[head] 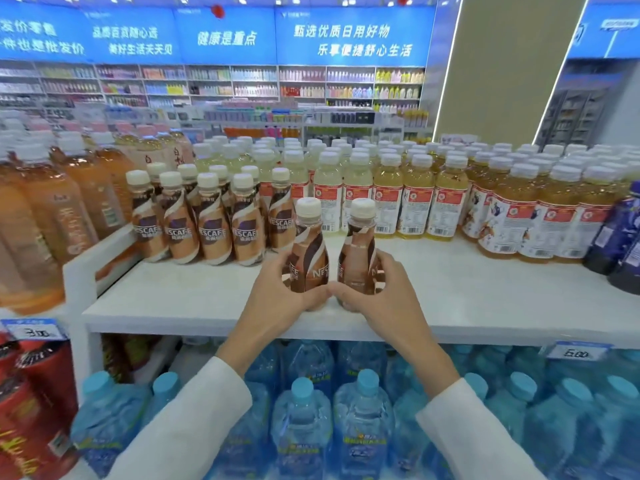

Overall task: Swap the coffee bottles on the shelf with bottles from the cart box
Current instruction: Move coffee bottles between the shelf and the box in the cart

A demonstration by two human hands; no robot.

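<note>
- Grips a coffee bottle (pixel 309 252) with curled left hand (pixel 277 292), middle of the frame.
- Grips a second coffee bottle (pixel 358 252) with curled right hand (pixel 379 294), just beside.
- Rests both on the white shelf (pixel 173 301), near its front.

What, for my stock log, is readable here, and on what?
"NESCAFE": shelved coffee bottles.
"NES", cut off: left bottle, in left hand.
Fragments only: right bottle, in right hand.
"健康是重点": middle blue sign.
"甄选优质日用好物 乐享便捷舒心生活": right blue sign.
Price tags, juice labels: too blurred.
</note>
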